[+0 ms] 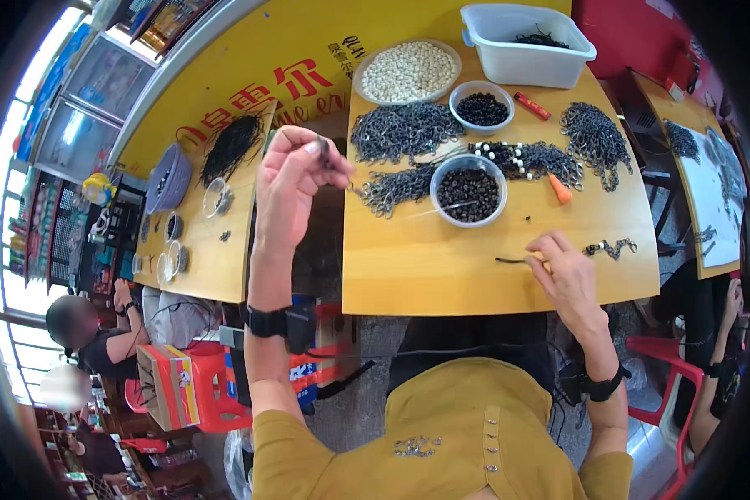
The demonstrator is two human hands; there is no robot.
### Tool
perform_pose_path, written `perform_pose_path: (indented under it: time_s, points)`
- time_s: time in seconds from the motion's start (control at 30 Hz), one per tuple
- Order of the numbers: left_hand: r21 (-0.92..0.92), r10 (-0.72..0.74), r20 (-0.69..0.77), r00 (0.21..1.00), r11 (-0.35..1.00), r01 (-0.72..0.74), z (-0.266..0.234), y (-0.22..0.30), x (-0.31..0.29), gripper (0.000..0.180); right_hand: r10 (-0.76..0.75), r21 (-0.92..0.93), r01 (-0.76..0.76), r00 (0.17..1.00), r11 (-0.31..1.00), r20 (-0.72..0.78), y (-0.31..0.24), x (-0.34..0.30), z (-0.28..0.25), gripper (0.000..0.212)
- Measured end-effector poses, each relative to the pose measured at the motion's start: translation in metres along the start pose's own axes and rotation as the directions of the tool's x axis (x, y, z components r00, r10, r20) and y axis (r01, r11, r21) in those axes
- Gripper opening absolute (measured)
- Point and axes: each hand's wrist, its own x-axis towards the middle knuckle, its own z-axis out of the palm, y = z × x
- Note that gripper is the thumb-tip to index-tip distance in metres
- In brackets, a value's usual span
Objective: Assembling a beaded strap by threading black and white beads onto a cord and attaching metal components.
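Observation:
My left hand (290, 177) is raised off the table's left edge, its fingertips pinched on a small dark bead piece (323, 150). A thin thread runs from it toward the clear bowl of dark beads (468, 192). My right hand (565, 271) rests on the wooden table (417, 267), pinching a thin dark cord (510, 261) next to a short beaded chain (610, 247).
Piles of dark chains (404, 131) lie across the table, with a plate of pale beads (407, 72), a smaller bowl of dark beads (482, 108), a white tub (527, 42), an orange tool (560, 189) and a red lighter (532, 106). Another table (200, 250) stands left; people sit at lower left.

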Motion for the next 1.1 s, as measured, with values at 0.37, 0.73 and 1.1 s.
perform_pose_path:
  time_s: [0.37,0.73,1.1]
  points:
    - [0.209,-0.253,0.019,0.967,0.947,0.244,0.081,-0.066,-0.105,0.012,0.022,0.562,-0.148,0.974,0.814,0.226,-0.057,0.01,0.022,0.017]
    - [0.214,-0.206,0.086,0.975,0.959,0.184,0.095,-0.101,-0.115,0.015,0.124,0.775,-0.347,0.934,0.527,0.334,-0.037,-0.005,0.036,0.023]
    - [0.313,-0.261,0.096,0.96,0.924,0.22,0.085,-0.109,-0.111,0.018,0.188,0.831,-0.486,0.873,0.27,0.449,-0.029,0.0,0.044,0.016]
